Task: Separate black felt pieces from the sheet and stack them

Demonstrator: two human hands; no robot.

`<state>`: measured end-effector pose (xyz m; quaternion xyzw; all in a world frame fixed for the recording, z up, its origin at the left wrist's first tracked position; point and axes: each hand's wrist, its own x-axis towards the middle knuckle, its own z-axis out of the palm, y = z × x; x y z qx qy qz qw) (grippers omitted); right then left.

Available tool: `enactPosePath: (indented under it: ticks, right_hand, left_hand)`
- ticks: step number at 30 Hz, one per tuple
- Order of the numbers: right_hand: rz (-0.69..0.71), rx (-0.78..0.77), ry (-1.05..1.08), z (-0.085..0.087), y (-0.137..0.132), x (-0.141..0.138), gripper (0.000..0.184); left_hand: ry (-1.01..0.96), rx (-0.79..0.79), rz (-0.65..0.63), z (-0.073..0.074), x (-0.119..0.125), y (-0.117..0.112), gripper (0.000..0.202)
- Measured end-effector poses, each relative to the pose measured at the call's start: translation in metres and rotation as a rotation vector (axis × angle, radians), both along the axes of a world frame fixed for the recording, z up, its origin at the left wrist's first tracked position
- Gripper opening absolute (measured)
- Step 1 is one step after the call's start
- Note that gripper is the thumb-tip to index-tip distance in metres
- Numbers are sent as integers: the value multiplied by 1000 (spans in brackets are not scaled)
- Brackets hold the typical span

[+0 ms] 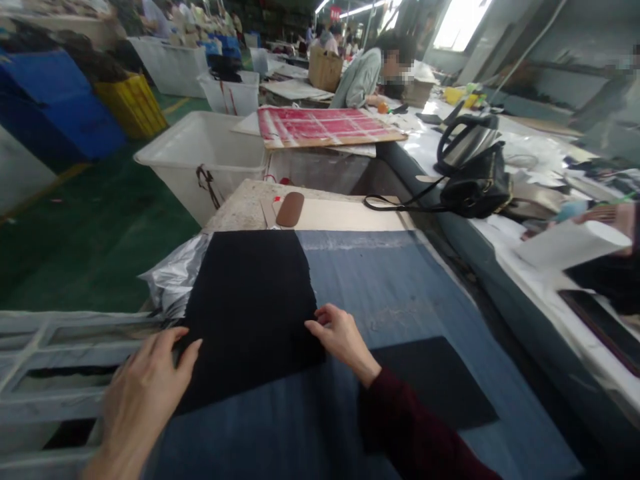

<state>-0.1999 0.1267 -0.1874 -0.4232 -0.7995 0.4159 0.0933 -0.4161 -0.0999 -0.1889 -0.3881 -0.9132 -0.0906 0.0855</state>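
Note:
A large piece of black cloth [255, 300] lies on the blue-grey covered work surface [395, 287], its right edge slightly frayed. At its left edge is my left hand [150, 380], thumb and fingers curled around the border of the cloth. My right hand [340, 333] pinches the opposite edge between thumb and fingers. Beneath my right forearm, partly covered by the dark red sleeve [415, 427], lies a smaller dark rectangular piece [435, 380].
A brown oval pad [290, 209] rests beyond the cloth on a pale board [340, 215]. To the right, a black bag [475, 183] and kettle [470, 143] stand on a cluttered bench. White bins [200, 160] stand ahead; a grey rack [50, 393] is left. Another person [360, 77] leans over the bench.

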Motion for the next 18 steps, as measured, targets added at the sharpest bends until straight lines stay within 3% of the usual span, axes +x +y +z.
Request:
enactPosePath:
  ticks: [3, 5, 9, 12, 14, 18]
  right_hand:
    - [-13, 90, -6, 18, -3, 47, 17]
    - [10, 166, -71, 20, -8, 86, 12]
    - [85, 280, -272, -5, -26, 147, 7]
    - [93, 412, -372, -30, -39, 163, 1]
    - [88, 473, -409, -39, -44, 164, 9]
    - [57, 436, -382, -37, -39, 160, 18]
  left_hand:
    - [3, 63, -80, 10, 13, -5, 38]
    - [-22, 110, -104, 13, 24, -7, 36]
    - [-139, 193, -215, 9, 63, 1, 27]
    - [-246, 192, -341, 5, 104, 18, 22]
    - [-326, 163, -425, 3, 134, 33, 18]
    - [-486, 92, -608, 0, 186, 61, 18]
